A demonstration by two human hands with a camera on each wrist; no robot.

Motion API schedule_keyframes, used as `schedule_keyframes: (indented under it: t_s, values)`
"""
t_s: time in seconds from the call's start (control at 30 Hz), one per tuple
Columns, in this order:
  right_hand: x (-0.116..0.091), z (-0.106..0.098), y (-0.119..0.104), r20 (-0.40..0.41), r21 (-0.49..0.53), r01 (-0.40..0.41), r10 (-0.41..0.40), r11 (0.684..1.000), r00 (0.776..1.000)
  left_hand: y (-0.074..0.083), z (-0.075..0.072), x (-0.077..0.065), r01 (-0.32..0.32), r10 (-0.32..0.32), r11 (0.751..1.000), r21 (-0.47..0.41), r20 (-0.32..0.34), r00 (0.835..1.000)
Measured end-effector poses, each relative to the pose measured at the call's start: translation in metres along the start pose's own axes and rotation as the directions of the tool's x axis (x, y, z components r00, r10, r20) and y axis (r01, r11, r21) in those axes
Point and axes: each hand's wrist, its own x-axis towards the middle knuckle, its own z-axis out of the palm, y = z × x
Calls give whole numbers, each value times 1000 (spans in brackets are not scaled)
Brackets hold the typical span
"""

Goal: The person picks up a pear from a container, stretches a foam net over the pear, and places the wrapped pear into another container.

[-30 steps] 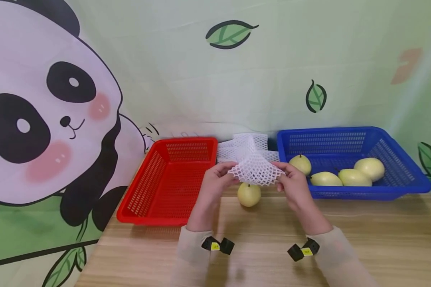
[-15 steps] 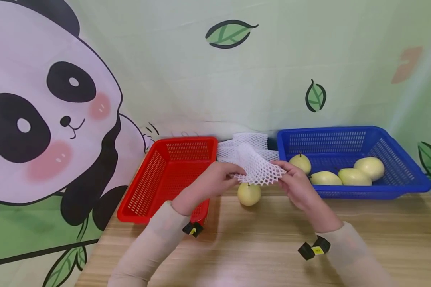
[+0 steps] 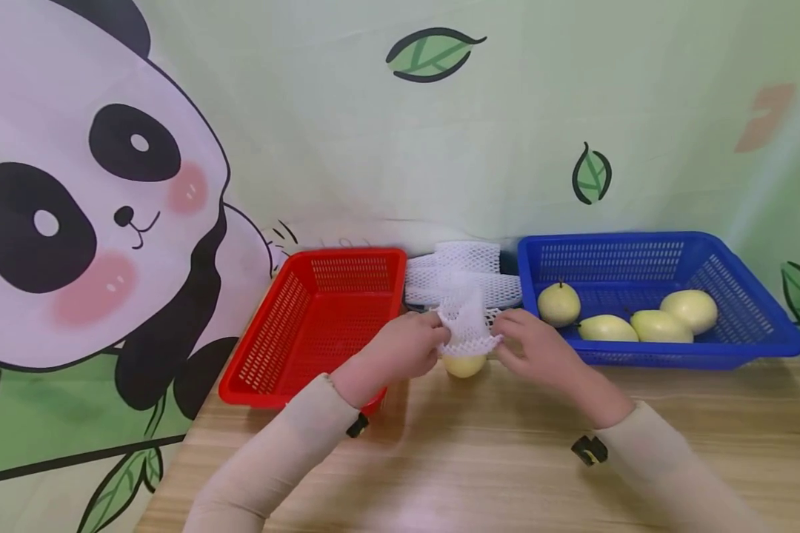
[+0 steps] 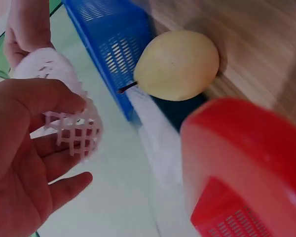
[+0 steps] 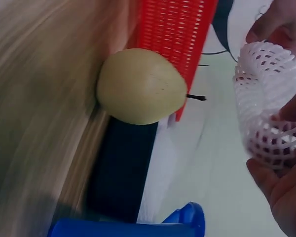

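A white foam fruit net [image 3: 465, 324] is held over a pale yellow pear [image 3: 464, 366] that stands on the table, hiding its upper part in the head view. My left hand [image 3: 410, 345] pinches one side of the net's lower edge. On the opposite side, my right hand [image 3: 532, 342] pinches that edge between thumb and fingers. Both wrist views show a gap between net and pear; the stem is visible on the pear [image 5: 140, 88]. In the left wrist view, my left thumb lies outside the mesh [image 4: 81, 131] with fingers behind it.
To the left stands a red basket [image 3: 310, 340]. A blue basket [image 3: 700, 357] at the right holds several pears [image 3: 688, 311]. More white foam nets [image 3: 470, 257] lie stacked at the back between the baskets, over a dark item [image 5: 123, 168]. A printed cloth hangs behind.
The net has come down closer over the pear, and its opening looks narrower. Both hands have turned inward, and the left forearm has swung out to the left.
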Motion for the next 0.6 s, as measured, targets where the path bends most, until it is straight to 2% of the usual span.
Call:
schedule_keyframes:
  t_s: [0.1,0.2,0.27,0.33,0.4,0.47,0.6]
  values:
    - [0,7,0,104,-83,-30,39,996,994,1,8,6,25,-27,999,37,47,999]
    - [2,14,1,183,-135,-56,81,989,980,1,16,15,58,-67,995,81,123,990]
    - [2,19,3,216,-165,-72,107,984,970,1,20,23,73,-93,991,113,183,979]
    - [2,23,6,237,-175,-91,132,980,963,2,23,32,95,-126,987,133,249,960]
    - [2,27,9,250,-176,-112,154,978,956,4,25,41,128,-169,981,148,316,934]
    - [3,30,12,260,-163,-127,167,978,951,6,26,49,175,-222,972,156,378,899]
    - [5,35,17,294,-113,-159,185,981,938,11,28,62,293,-331,944,154,470,818]
